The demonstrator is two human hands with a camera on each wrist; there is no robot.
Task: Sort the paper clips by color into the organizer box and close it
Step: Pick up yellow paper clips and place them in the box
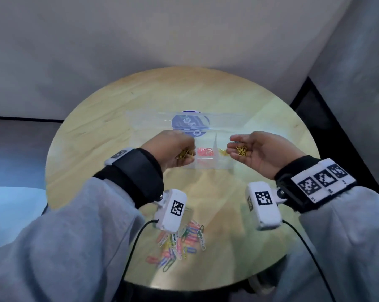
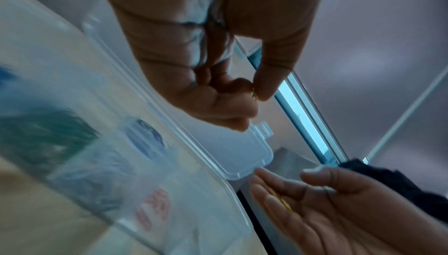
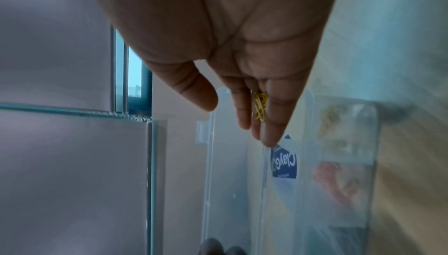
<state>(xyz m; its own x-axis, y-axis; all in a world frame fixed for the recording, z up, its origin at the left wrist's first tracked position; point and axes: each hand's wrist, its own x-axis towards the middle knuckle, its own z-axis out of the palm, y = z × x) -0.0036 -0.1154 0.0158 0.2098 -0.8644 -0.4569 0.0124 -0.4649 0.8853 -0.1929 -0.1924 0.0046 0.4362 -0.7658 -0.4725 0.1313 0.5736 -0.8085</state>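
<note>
The clear organizer box sits mid-table with its lid lying open behind it. Red clips fill one compartment and yellow clips the one to their right. My left hand hovers over the box's left part, its fingers curled round a bunch of yellow clips; the left wrist view shows thumb and fingers pinched together. My right hand is held palm up over the box's right end, with a few yellow clips lying on its straight fingers.
A loose pile of mixed-colour paper clips lies on the round wooden table near its front edge, partly under my left wrist camera. A round blue sticker shows through the lid. Walls stand close behind and to the right.
</note>
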